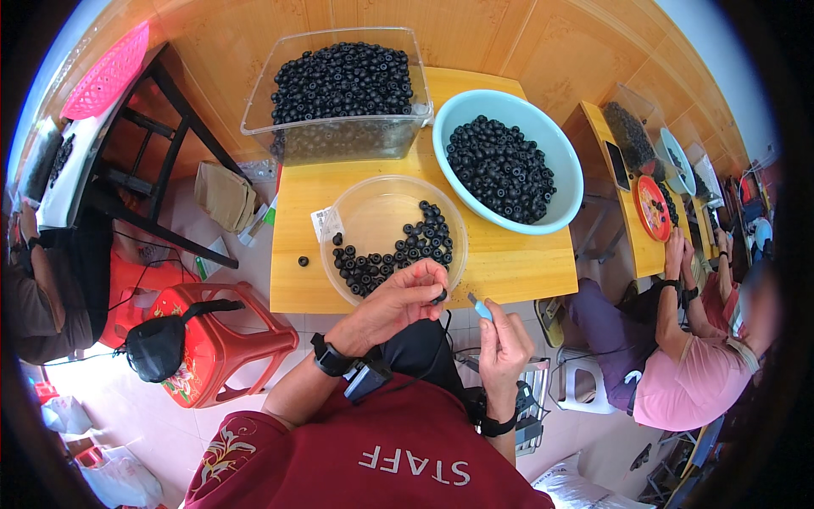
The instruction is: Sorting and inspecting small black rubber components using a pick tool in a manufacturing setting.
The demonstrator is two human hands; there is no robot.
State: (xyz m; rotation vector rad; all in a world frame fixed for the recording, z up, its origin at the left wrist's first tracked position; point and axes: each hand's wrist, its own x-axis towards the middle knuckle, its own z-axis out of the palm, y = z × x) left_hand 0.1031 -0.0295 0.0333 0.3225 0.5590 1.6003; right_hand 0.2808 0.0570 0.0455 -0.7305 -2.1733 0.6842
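Above the near edge of the wooden table [530, 267], my left hand [394, 305] pinches a small round black part [438, 296] with a hole in it. A little to the right, my right hand [504, 346] grips a small knife [482, 310] by its light blue handle, its short blade pointing up and left. The blade is apart from the part. Just beyond my left hand lies a shallow clear round tray [370, 204], with many similar black parts [365, 273] along its near and right sides. One loose part [303, 261] sits on the table, left of the tray.
A clear bin [339, 151] and a light blue basin [570, 174], both full of black parts, stand farther back. A red stool [225, 348] with a black bag [157, 349] is at left. At right, a co-worker in pink [699, 382] sits by another table [632, 225].
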